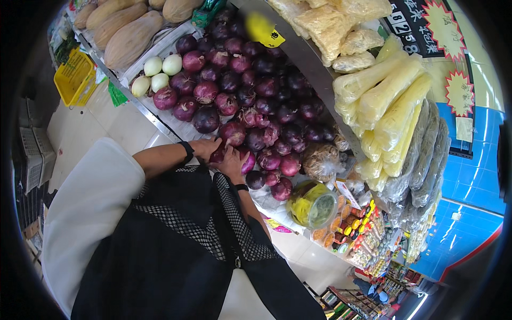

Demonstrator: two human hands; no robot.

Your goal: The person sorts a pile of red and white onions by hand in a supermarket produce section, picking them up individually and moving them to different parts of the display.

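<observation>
A large heap of red onions [206,92] covers the slanted display stand. At its near edge, my left hand [205,148] rests against a dark red onion [217,155], with a black band on the wrist. Close beside it, my right hand [232,163] touches the same group of onions, its fingers spread over them. Another red onion [248,161] lies at the right hand's fingertips. Whether either hand grips an onion cannot be told. Several white onions [172,65] sit at the left of the heap.
Butternut squashes [132,40] lie at the upper left. A metal divider [320,76] separates the onions from bagged yellow goods [392,92]. A plastic jar [316,206] and packaged jars stand at the right. A yellow basket [76,80] is on the floor; a person [372,290] is far off.
</observation>
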